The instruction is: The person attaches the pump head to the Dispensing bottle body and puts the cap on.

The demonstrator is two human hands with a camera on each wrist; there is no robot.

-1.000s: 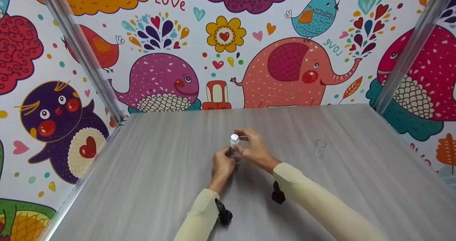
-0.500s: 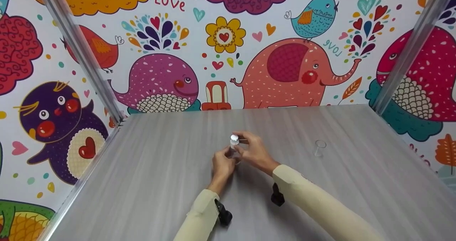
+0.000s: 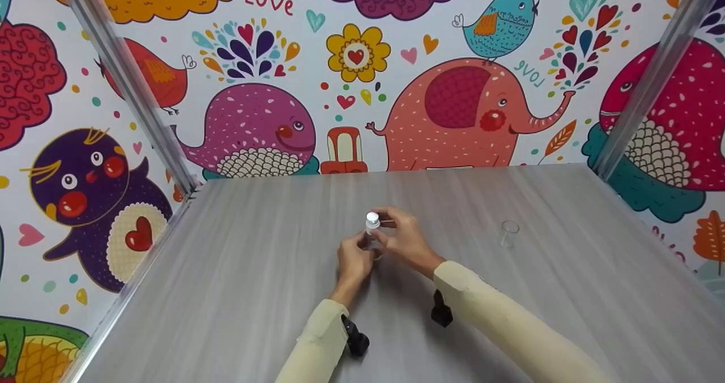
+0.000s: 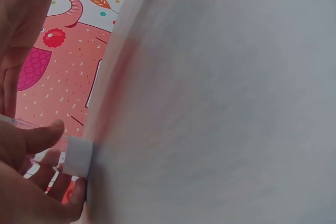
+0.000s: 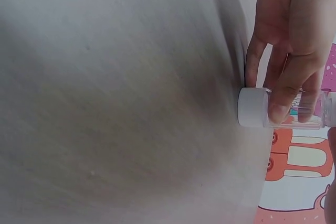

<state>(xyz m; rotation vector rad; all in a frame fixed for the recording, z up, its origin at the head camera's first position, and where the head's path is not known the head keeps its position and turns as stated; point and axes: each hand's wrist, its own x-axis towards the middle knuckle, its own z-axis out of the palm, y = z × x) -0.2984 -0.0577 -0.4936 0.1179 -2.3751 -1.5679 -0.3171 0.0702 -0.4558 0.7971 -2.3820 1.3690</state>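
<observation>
A small clear bottle point(image 5: 315, 123) stands upright near the middle of the grey table. White bands its foot point(image 5: 252, 107), right at the tabletop, and a white cap point(image 3: 372, 220) shows at its top. My left hand point(image 3: 355, 261) grips the clear body low down; in the left wrist view its thumb and fingers point(image 4: 44, 140) curl round it just above the white foot. From the right side, my right hand point(image 3: 410, 241) pinches the upper end between thumb and fingers. Much of the clear body is hidden behind both hands.
An uncapped clear glass cup or jar point(image 3: 510, 234) stands on the table point(image 3: 255, 269) to the right. Walls with cartoon animal prints point(image 3: 453, 116) enclose the back and sides, with metal posts point(image 3: 133, 88) at the corners.
The right hand's fingers have shifted slightly about the bottle's top. The left hand, the bottle and the glass on the right stay in place.
</observation>
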